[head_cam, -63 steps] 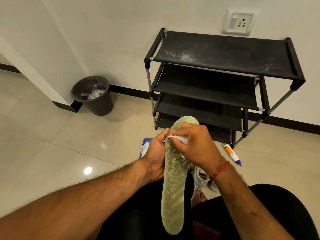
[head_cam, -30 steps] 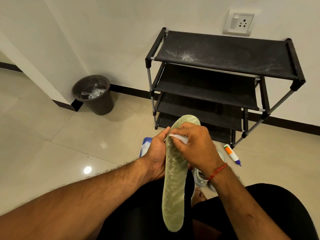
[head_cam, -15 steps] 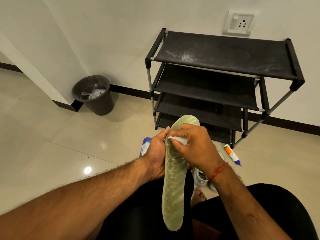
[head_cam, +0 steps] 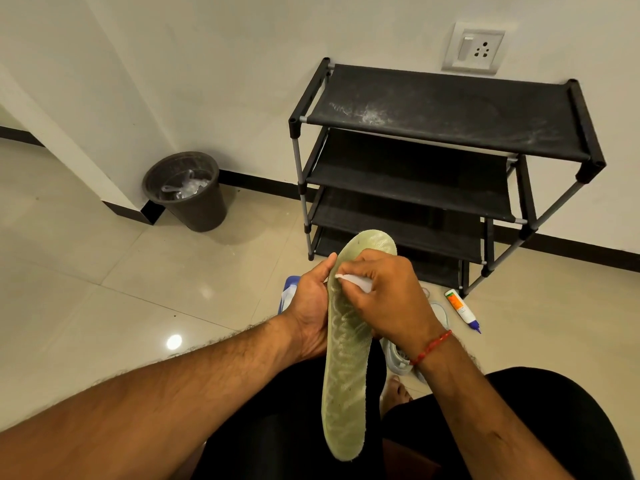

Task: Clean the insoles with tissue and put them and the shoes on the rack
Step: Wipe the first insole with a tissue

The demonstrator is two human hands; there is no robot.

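Barely shifted, both hands' fingers grip: left insole, right tissue; bin holds plastic.

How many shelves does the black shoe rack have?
4: the dusty top shelf, a second below it, a third below that, and the bottom one near the floor, partly hidden by the insole.

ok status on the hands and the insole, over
Left hand gripping green insole by its edge. Right hand pressing tissue near the toe end. Rack shelves bare, nothing in the way.
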